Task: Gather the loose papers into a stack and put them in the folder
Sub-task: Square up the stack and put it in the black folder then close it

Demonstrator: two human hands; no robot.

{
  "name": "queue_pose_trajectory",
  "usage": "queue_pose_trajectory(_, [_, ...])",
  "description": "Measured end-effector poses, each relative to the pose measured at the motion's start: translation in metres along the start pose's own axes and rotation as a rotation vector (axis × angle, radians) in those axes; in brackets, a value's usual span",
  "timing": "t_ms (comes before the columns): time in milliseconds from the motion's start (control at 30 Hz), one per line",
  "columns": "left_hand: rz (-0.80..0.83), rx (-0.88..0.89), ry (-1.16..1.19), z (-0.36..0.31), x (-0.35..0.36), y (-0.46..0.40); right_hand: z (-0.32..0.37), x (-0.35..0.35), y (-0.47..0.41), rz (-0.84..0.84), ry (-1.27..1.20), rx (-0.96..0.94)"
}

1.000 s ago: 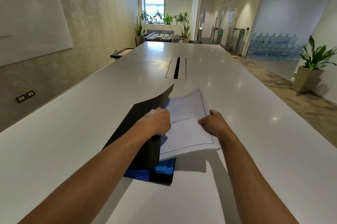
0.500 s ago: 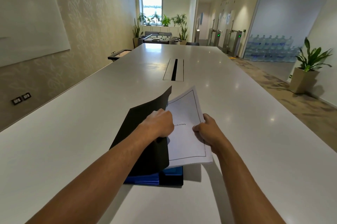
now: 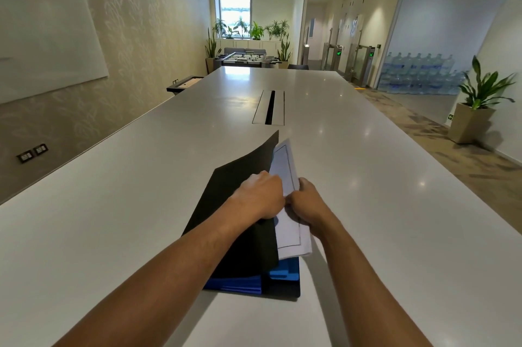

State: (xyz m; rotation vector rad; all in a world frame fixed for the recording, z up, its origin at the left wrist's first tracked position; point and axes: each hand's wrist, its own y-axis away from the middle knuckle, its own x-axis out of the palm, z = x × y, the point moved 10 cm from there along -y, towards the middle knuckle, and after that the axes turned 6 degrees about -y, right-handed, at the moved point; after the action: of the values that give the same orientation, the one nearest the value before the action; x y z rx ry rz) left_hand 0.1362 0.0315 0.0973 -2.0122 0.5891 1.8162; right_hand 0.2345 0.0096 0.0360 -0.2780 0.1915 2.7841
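Gripping papers (print unreadable) inside folder: both hands.

The papers have slid further under the folder cover.

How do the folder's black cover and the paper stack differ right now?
The cover is black and plain; the papers are white with a thin printed border. The cover is the larger sheet and curves, lifted by the left hand; the papers are narrower in view, gripped at their edge by the right hand. Both are thin, tilted up off the table, above the folder's blue pockets.
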Motion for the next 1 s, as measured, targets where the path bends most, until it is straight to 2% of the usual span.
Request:
queue_pose_trajectory(367, [-0.019,0.018,-0.033,-0.02,0.006,-0.011,0.004,0.032,-0.001,0.081,0.387,-0.099])
queue_pose_trajectory(533, [0.03,0.069,0.073,-0.02,0.013,-0.01,-0.006,0.026,-0.004,0.086,0.642,-0.09])
queue_pose_trajectory(600, [0.036,0.104,0.125,-0.021,0.014,-0.009,-0.006,0.014,-0.005,0.018,0.664,-0.122])
queue_pose_trajectory(800, [-0.021,0.118,0.09,-0.027,0.032,-0.008,-0.004,-0.042,0.015,-0.394,0.545,-0.183])
queue_pose_trajectory(1000, [-0.056,0.203,-0.049,-0.041,0.055,-0.005,-0.012,-0.056,0.021,-0.476,0.482,-0.213])
